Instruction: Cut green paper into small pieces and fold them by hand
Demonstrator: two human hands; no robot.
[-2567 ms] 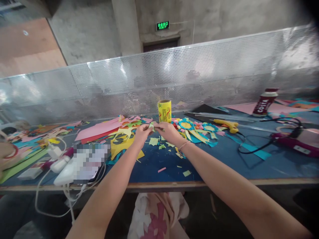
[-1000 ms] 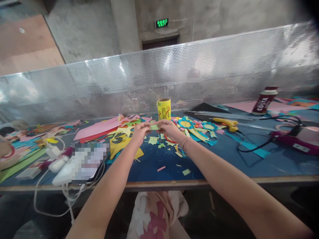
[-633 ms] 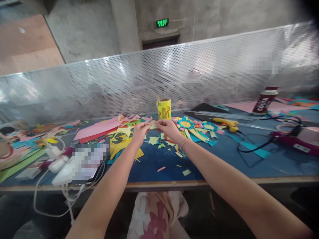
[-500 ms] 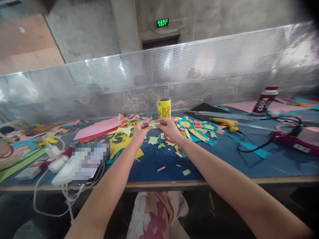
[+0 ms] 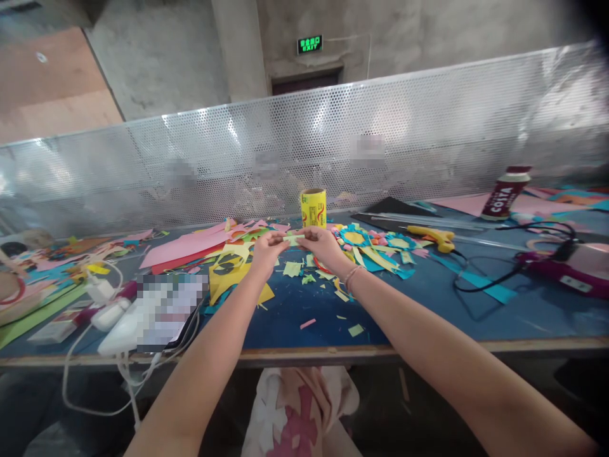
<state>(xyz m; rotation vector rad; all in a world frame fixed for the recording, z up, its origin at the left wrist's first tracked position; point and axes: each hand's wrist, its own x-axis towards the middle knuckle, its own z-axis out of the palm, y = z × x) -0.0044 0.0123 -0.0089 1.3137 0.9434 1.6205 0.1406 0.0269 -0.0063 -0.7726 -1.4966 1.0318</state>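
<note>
Between my two hands, a small strip of pale green paper (image 5: 295, 240) is pinched at both ends, above the blue table. My left hand (image 5: 269, 246) grips its left end with the fingertips closed. At the other end my right hand (image 5: 320, 244) holds it between thumb and fingers. Just beyond them stands a yellow cardboard tube (image 5: 314, 208). Loose green paper scraps (image 5: 292, 269) lie under the hands. To the right of my right hand are blue and yellow paper flowers (image 5: 354, 237). Yellow cut paper (image 5: 223, 283) lies beside my left forearm.
A yellow hot glue gun (image 5: 432, 237) lies to the right, its black cord running to a purple power strip (image 5: 566, 274). A Costa bottle (image 5: 506, 193) stands behind. On the left are a phone (image 5: 185, 330), white cables and another person's arm (image 5: 11, 289). Perforated metal divides the back.
Almost nothing differs. My hands stay in the same place, both still pinching the green paper strip.
</note>
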